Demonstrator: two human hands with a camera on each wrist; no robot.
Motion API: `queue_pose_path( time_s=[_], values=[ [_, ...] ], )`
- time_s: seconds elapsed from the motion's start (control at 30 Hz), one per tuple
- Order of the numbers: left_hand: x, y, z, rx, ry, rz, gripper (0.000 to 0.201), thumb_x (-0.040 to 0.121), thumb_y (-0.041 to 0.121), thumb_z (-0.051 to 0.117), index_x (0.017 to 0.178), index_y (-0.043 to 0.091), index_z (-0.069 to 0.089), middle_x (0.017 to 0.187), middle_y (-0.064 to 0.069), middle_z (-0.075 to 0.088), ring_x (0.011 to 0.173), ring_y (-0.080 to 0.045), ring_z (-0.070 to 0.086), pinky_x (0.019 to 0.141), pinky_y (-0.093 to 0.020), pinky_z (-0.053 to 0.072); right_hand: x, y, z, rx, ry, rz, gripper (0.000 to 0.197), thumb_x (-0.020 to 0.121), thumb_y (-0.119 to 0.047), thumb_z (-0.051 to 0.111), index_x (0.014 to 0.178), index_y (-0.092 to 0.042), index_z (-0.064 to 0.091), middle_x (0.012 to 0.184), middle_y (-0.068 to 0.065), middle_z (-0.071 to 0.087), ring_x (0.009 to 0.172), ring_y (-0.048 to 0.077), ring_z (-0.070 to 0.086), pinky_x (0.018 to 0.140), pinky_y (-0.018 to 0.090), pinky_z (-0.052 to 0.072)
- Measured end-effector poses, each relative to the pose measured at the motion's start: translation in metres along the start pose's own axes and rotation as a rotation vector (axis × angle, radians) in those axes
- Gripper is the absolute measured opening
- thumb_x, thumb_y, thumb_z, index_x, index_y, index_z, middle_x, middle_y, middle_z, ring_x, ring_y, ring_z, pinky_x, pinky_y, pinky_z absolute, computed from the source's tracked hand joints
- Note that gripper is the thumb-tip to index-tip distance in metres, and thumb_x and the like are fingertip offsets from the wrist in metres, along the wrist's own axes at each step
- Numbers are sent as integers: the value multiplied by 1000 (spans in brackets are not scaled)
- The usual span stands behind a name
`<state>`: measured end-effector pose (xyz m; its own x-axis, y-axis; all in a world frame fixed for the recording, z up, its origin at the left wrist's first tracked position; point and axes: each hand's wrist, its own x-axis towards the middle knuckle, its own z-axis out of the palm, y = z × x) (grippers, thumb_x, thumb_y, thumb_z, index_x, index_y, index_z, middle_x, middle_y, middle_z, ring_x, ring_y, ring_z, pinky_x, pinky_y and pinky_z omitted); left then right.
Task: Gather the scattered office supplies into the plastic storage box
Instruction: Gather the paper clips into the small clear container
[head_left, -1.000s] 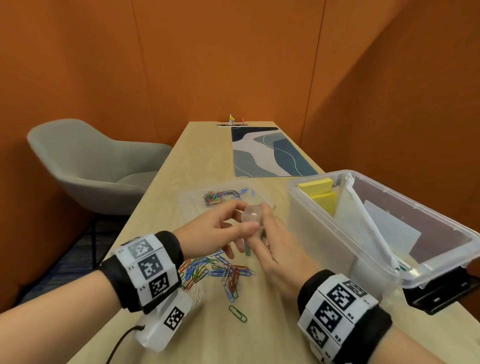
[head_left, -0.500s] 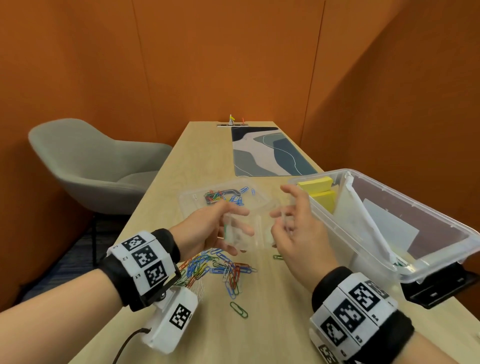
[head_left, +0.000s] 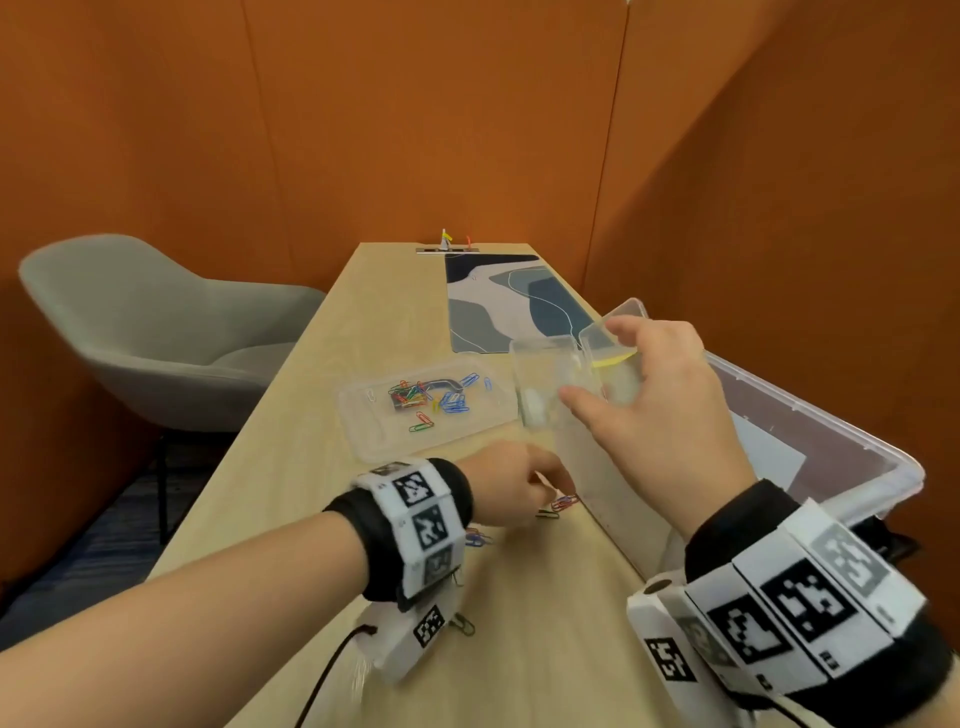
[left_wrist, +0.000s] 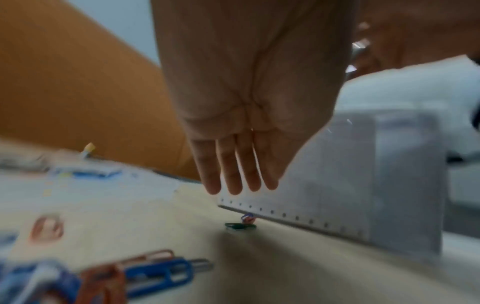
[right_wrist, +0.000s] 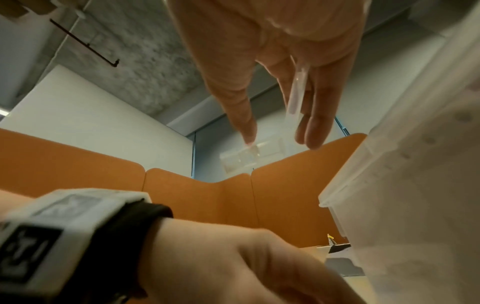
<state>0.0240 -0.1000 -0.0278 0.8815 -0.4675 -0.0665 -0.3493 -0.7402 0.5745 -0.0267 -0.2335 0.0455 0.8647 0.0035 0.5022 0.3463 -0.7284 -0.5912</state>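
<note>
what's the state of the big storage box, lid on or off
Off: the storage box is open-topped, and the right hand holds a small clear case above its rim.

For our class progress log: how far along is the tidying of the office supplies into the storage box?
Done: yellow sticky notes and paper already lie in the storage box. In hand: the right hand holds a small clear container above the box's near edge; the left hand reaches toward loose paper clips beside the box. Left: those clips and the clear tray of clips.
</note>
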Motion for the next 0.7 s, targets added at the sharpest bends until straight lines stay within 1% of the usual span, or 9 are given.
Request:
queue_pose_path(
  time_s=[0.07,0.17,0.27,0.33,0.4,0.47,0.57,0.63,0.7],
  values=[
    [6,3,10,243,-141,67,40,93,11,44,132,18,51,138,0,49,125,-18,46,107,-31,34,0,1,-1,20,-18,30,64,76,-31,73,131,-25,41,128,-6,37,101,-1,33,78,11,31],
    [8,-2,18,422,-248,117,43,96,11,38,139,13,43,149,-2,37,135,-21,36,113,-29,25,-1,2,1,5,-25,49,76,68,-37,79,132,-26,39,124,-9,36,102,0,32,83,15,30],
    [-5,-17,8,430,-208,148,39,96,14,40,133,13,51,146,0,43,133,-17,40,112,-25,25,-2,7,3,-13,-27,71,86,60,-44,81,133,-26,39,120,-11,34,103,-1,30,85,16,31],
    [-23,-29,-6,397,-182,96,33,93,17,45,123,16,61,135,2,55,123,-14,50,107,-25,34,-2,9,3,-19,-27,78,88,58,-46,82,132,-27,40,124,-9,36,103,0,32,85,17,32],
    [-41,-39,-19,396,-148,49,28,91,19,49,112,17,68,120,2,66,109,-13,59,98,-25,42,-1,9,4,-4,-38,93,84,61,-42,82,131,-27,40,127,-7,35,101,2,33,84,16,32],
    [-51,-47,-30,392,-66,-1,25,90,21,51,109,20,68,113,3,67,101,-11,60,91,-21,44,-1,8,8,6,-66,102,76,67,-32,80,131,-27,41,127,-5,34,96,3,35,83,14,30],
    [-48,-62,-38,317,82,-117,30,92,24,50,121,23,59,124,4,60,112,-11,54,92,-20,39,-4,5,18,-2,-116,68,58,76,-14,72,125,-30,45,122,-3,35,89,4,35,82,14,32],
    [-42,-75,-40,312,59,-214,36,94,23,47,129,20,52,131,2,55,121,-17,50,99,-24,37,-7,5,26,-3,-186,51,51,79,-4,65,119,-31,49,115,-3,35,88,6,36,82,17,35],
    [-37,-83,-38,342,-26,-254,33,95,22,44,126,17,54,129,-2,57,120,-22,51,99,-26,37,-10,8,35,-27,-272,43,47,82,0,60,116,-31,52,110,-4,36,87,5,37,78,15,32]
  ],
)
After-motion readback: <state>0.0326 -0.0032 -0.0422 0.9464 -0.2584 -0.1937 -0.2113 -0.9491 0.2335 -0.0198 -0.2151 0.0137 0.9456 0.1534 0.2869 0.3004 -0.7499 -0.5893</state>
